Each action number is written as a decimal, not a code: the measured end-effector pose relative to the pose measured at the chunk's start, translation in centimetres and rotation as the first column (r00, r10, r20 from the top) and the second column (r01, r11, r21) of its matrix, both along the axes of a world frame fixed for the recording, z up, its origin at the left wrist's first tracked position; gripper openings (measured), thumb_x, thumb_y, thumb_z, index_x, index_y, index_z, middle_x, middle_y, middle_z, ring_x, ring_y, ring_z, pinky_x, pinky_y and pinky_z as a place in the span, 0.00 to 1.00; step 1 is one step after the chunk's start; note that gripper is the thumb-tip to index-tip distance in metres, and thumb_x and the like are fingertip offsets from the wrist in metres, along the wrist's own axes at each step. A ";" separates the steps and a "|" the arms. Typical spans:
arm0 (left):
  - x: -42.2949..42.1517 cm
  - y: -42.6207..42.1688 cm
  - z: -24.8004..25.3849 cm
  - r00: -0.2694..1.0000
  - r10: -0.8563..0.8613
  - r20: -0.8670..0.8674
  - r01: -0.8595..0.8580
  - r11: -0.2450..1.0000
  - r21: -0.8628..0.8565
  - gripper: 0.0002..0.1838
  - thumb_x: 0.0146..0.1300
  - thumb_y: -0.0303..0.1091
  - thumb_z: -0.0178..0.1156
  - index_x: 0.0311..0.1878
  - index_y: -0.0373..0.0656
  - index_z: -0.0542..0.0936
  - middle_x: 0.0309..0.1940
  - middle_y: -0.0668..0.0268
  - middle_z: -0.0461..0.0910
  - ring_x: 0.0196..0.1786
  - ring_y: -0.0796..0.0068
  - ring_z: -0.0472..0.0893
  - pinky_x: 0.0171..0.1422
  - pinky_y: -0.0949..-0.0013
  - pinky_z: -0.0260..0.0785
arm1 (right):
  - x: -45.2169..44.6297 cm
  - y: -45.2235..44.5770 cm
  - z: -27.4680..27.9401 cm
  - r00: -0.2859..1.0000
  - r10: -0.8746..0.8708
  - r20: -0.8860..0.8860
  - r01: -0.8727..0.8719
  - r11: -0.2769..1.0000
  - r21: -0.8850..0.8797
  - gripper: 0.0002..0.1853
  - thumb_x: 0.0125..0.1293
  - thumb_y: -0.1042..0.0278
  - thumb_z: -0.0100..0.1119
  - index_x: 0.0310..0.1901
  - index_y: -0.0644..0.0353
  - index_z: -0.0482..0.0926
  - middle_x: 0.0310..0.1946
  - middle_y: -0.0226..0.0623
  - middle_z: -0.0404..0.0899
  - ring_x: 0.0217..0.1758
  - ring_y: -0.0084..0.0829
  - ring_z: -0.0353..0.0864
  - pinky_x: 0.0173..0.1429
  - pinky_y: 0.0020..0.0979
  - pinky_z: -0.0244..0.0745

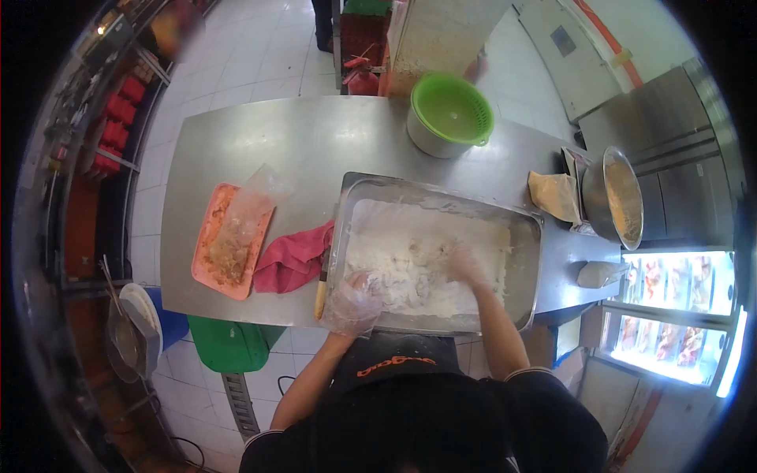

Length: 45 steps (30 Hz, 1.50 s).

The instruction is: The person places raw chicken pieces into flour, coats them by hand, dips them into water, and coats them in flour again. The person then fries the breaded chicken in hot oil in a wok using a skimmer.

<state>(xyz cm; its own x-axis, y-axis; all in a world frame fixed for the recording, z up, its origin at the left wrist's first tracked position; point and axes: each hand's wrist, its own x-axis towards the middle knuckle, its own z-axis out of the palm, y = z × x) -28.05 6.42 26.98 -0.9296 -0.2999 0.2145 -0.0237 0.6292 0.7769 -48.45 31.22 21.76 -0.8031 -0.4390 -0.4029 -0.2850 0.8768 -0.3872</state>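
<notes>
A deep metal tray [516,296] holds white flour [378,229] with several floury lumps [410,276] in it. My left hand [353,306], in a loose clear plastic glove, reaches over the tray's near left corner beside the lumps. The glove's folds blur its fingers, so I cannot tell how they are bent. Further in, my right hand [464,266] is down in the flour on the right side of the lumps. Flour and motion hide its fingertips, and I cannot make out anything held.
Left of the tray lie a pink cloth [292,260] and an orange tray [206,268] with food and a plastic bag. A green basket [453,106] in a white tub stands behind. At right are a metal bowl [611,197], an open bag [554,195] and a lit display fridge [670,284].
</notes>
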 end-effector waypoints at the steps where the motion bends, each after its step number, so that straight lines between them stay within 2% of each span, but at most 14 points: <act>1: 0.0 -0.2 0.3 1.000 -0.014 0.005 0.014 1.000 -0.001 0.21 0.55 0.34 0.68 0.52 0.42 0.80 0.46 0.54 0.82 0.47 0.50 0.82 0.53 0.54 0.76 | 0.5 0.6 -0.3 0.989 0.059 -0.137 -0.051 0.997 0.059 0.22 0.60 0.61 0.67 0.56 0.59 0.81 0.48 0.52 0.82 0.48 0.46 0.84 0.55 0.45 0.79; 3: -0.2 0.1 0.9 0.999 0.000 0.038 0.000 1.000 0.002 0.21 0.54 0.34 0.69 0.52 0.43 0.80 0.45 0.55 0.82 0.47 0.50 0.82 0.52 0.55 0.76 | 0.1 1.8 -0.4 0.954 0.137 -0.268 -0.103 0.985 0.138 0.21 0.60 0.62 0.66 0.55 0.59 0.81 0.44 0.50 0.84 0.42 0.46 0.85 0.51 0.44 0.81; 6: -0.2 0.3 1.2 1.000 0.025 0.011 -0.025 0.999 -0.019 0.21 0.54 0.33 0.68 0.52 0.43 0.80 0.45 0.55 0.82 0.47 0.50 0.82 0.52 0.55 0.76 | 0.0 2.1 0.1 0.998 -0.045 -0.034 0.043 0.997 -0.060 0.20 0.60 0.63 0.66 0.53 0.61 0.80 0.35 0.46 0.84 0.33 0.43 0.85 0.40 0.41 0.82; 9: -0.2 0.2 -0.1 0.999 0.010 -0.038 -0.010 1.000 0.015 0.20 0.54 0.32 0.68 0.52 0.43 0.81 0.44 0.56 0.82 0.45 0.50 0.82 0.50 0.55 0.76 | -0.7 -1.2 10.5 0.995 -0.038 0.095 0.029 0.995 0.097 0.17 0.61 0.63 0.67 0.48 0.62 0.80 0.26 0.38 0.81 0.25 0.35 0.81 0.30 0.34 0.80; 11: -0.3 0.3 1.2 1.000 0.020 -0.020 -0.020 1.000 0.014 0.17 0.55 0.29 0.66 0.49 0.42 0.81 0.44 0.55 0.82 0.45 0.50 0.83 0.49 0.55 0.77 | -2.0 -2.9 15.4 0.901 -0.174 0.397 0.227 0.970 -0.091 0.15 0.61 0.60 0.70 0.41 0.62 0.81 0.23 0.32 0.78 0.24 0.25 0.78 0.27 0.29 0.77; 18: -0.1 -0.1 1.8 1.000 -0.008 0.013 0.008 0.999 -0.043 0.17 0.55 0.29 0.65 0.50 0.41 0.80 0.45 0.53 0.82 0.46 0.49 0.83 0.49 0.54 0.78 | -12.1 -9.8 23.7 0.976 -0.194 0.101 0.219 0.879 -0.424 0.15 0.63 0.57 0.68 0.31 0.60 0.79 0.22 0.28 0.76 0.24 0.19 0.76 0.26 0.26 0.72; 21: 0.1 -0.1 1.3 1.000 0.012 -0.019 -0.012 0.999 -0.029 0.19 0.54 0.30 0.66 0.51 0.41 0.80 0.46 0.53 0.82 0.45 0.48 0.83 0.48 0.53 0.78 | -18.9 -13.1 21.4 0.969 -0.240 0.048 0.235 0.858 -0.457 0.16 0.63 0.55 0.68 0.32 0.62 0.80 0.24 0.37 0.80 0.26 0.28 0.81 0.31 0.31 0.77; 23: 0.1 0.1 1.0 0.999 0.035 -0.029 -0.036 0.999 -0.025 0.19 0.53 0.30 0.67 0.51 0.41 0.79 0.46 0.52 0.82 0.45 0.47 0.83 0.47 0.53 0.78 | -23.5 -14.6 18.4 0.924 -0.110 -0.365 0.022 0.972 -0.235 0.18 0.62 0.54 0.67 0.37 0.64 0.83 0.29 0.49 0.85 0.33 0.43 0.86 0.40 0.39 0.80; 27: 0.3 -0.4 0.6 0.999 0.025 -0.022 -0.025 1.000 -0.019 0.20 0.53 0.30 0.67 0.51 0.40 0.79 0.46 0.51 0.82 0.45 0.47 0.83 0.48 0.53 0.78 | -30.1 -16.1 11.2 0.884 0.059 -0.463 -0.076 0.997 -0.017 0.19 0.60 0.54 0.67 0.42 0.64 0.85 0.38 0.57 0.85 0.43 0.53 0.86 0.48 0.46 0.80; 33: -0.1 -0.4 0.4 0.993 0.041 -0.108 -0.045 0.998 -0.034 0.21 0.52 0.31 0.69 0.51 0.38 0.79 0.45 0.51 0.82 0.46 0.49 0.83 0.50 0.53 0.78 | -31.2 -14.1 9.4 0.897 0.283 -0.339 -0.272 0.959 0.083 0.19 0.58 0.57 0.68 0.46 0.62 0.85 0.46 0.53 0.85 0.52 0.53 0.84 0.57 0.44 0.78; 35: -0.3 -0.5 1.2 0.999 0.019 -0.045 -0.020 1.000 -0.008 0.21 0.53 0.31 0.68 0.51 0.39 0.79 0.45 0.51 0.82 0.46 0.48 0.82 0.50 0.53 0.78 | -28.5 -12.1 13.6 0.902 0.187 -0.389 -0.257 0.957 -0.135 0.19 0.64 0.57 0.58 0.53 0.53 0.85 0.51 0.48 0.84 0.55 0.44 0.84 0.57 0.37 0.77; 37: -1.0 -0.2 1.1 1.000 0.001 0.002 -0.001 1.000 0.016 0.21 0.53 0.31 0.68 0.51 0.39 0.79 0.44 0.51 0.81 0.46 0.48 0.82 0.50 0.53 0.77 | -22.7 -11.3 16.9 0.917 -0.179 -0.357 -0.020 0.873 -0.488 0.17 0.62 0.63 0.64 0.53 0.54 0.85 0.48 0.49 0.86 0.54 0.48 0.85 0.59 0.40 0.78; 41: -1.6 0.2 1.6 1.000 0.028 0.011 -0.027 0.999 -0.039 0.18 0.54 0.30 0.67 0.49 0.39 0.79 0.44 0.51 0.81 0.46 0.46 0.81 0.50 0.52 0.77 | -10.0 -7.8 16.8 0.963 -0.268 -0.031 0.197 0.779 -0.595 0.15 0.66 0.64 0.62 0.50 0.62 0.85 0.48 0.47 0.87 0.55 0.44 0.85 0.61 0.38 0.76; 45: -2.6 0.3 1.2 0.998 -0.038 0.047 0.036 0.999 0.030 0.17 0.54 0.30 0.67 0.48 0.40 0.78 0.44 0.52 0.80 0.46 0.47 0.81 0.48 0.51 0.76 | -2.5 -3.9 4.7 0.991 -0.122 0.056 0.122 0.993 0.000 0.41 0.62 0.43 0.67 0.70 0.61 0.68 0.70 0.57 0.68 0.74 0.54 0.65 0.76 0.49 0.60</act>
